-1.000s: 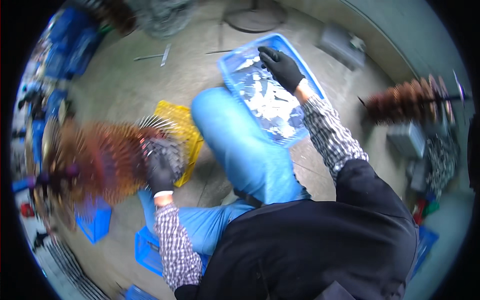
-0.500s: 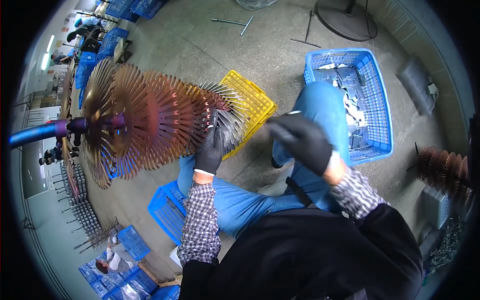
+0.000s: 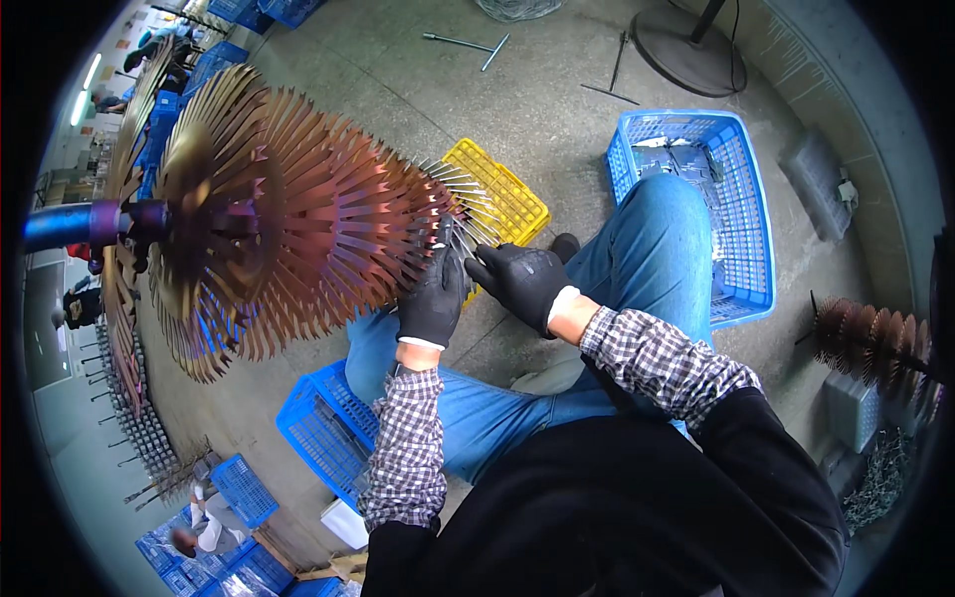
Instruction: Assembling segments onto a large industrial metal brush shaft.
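Observation:
A large rack of fanned metal strips [image 3: 328,219], bronze to purple, lies lengthwise from the left towards me. Bright silver strips [image 3: 466,194] stick out around its near end. My left hand [image 3: 430,303], in a black glove, is closed against the underside of that end; its fingertips are partly hidden among the strips, so what it grips cannot be made out. Close beside it, my right hand [image 3: 522,284], also black-gloved, pinches at a silver strip at the end of the rack. The two hands nearly touch.
Below the rack's end stands a yellow crate [image 3: 507,189]. A blue basket [image 3: 741,199] with flat metal pieces is by my right knee, another blue basket [image 3: 328,423] by my left leg. A second strip rack [image 3: 870,343] stands far right. T-shaped tools [image 3: 477,47] lie on the floor.
My right hand has moved left from over my right knee to the silver strips beside my left hand. The rack appears slightly turned and closer in view.

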{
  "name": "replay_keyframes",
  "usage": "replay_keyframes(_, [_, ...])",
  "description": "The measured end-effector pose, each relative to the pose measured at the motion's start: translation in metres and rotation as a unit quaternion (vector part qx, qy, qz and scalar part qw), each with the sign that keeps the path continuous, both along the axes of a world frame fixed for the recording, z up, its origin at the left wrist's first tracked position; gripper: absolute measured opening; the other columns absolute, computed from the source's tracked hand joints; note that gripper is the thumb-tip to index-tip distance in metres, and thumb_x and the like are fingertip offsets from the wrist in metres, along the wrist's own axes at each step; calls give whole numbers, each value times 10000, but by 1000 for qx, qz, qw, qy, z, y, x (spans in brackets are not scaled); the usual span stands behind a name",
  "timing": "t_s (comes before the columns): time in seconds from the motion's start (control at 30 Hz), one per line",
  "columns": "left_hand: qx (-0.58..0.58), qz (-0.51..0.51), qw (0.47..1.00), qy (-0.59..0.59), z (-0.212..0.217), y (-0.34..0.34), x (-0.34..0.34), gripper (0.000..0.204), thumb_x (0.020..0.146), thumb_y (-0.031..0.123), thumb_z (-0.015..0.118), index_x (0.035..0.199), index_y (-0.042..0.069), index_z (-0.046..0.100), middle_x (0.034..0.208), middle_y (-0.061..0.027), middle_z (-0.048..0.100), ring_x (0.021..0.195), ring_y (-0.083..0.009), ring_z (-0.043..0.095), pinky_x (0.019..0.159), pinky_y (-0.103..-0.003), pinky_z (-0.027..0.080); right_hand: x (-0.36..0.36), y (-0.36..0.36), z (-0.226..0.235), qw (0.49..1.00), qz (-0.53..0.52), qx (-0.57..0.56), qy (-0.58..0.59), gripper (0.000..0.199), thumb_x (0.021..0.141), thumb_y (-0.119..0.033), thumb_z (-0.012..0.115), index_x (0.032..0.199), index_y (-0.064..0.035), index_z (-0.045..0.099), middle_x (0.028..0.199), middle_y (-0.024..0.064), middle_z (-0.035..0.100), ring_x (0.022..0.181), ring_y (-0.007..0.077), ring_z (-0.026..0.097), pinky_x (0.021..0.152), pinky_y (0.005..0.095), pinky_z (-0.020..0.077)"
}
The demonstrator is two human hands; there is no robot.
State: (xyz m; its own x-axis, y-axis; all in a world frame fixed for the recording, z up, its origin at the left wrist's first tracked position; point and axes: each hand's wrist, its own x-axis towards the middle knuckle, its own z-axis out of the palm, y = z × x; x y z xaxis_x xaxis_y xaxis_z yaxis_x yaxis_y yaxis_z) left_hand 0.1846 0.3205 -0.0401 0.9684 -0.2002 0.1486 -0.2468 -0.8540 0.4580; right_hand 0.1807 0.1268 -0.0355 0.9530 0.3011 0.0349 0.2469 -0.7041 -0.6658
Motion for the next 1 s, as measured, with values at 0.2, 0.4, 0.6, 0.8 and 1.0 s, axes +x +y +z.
replay_keyframes(0.2, [59,-12,993,-102,-10,2,2,454,1059,229,573,1510,183,602,1367,-116,710,1093,-329,719,877,-424,569,5,13,-3,1000,-13,-17,2,287,1027,-322,585,930,-67,672,828,177,718,726,394,709,625,466,543])
replay_keyframes(0.4, [10,-8,1000,-27,11,-7,2,436,1091,195,540,1518,118,576,1414,-120,691,1204,-317,691,980,-392,541,8,22,-14,997,1,-40,-69,189,963,-233,608,913,-64,678,831,170,720,721,395,707,610,464,541])
replay_keyframes(0.6, [166,81,965,188,30,-18,0,437,1086,205,543,1509,103,582,1378,-123,708,1167,-337,702,960,-402,549,10,19,-16,993,27,-30,-115,152,932,-196,640,955,-47,663,819,176,711,705,399,699,624,481,545])
replay_keyframes(0.8, [113,7,985,-132,-17,4,3,402,1084,240,546,1456,105,620,1241,-151,751,936,-379,737,757,-443,580,12,18,-17,995,39,12,-89,157,944,-206,636,957,-53,665,851,182,716,724,411,697,629,482,547])
replay_keyframes(1.0, [72,-12,972,-223,-15,-1,10,377,1072,253,560,1395,81,651,1173,-153,764,883,-368,738,735,-442,577,11,16,-21,998,18,21,-52,170,955,-226,630,960,-60,667,865,186,720,737,424,694,631,489,543])
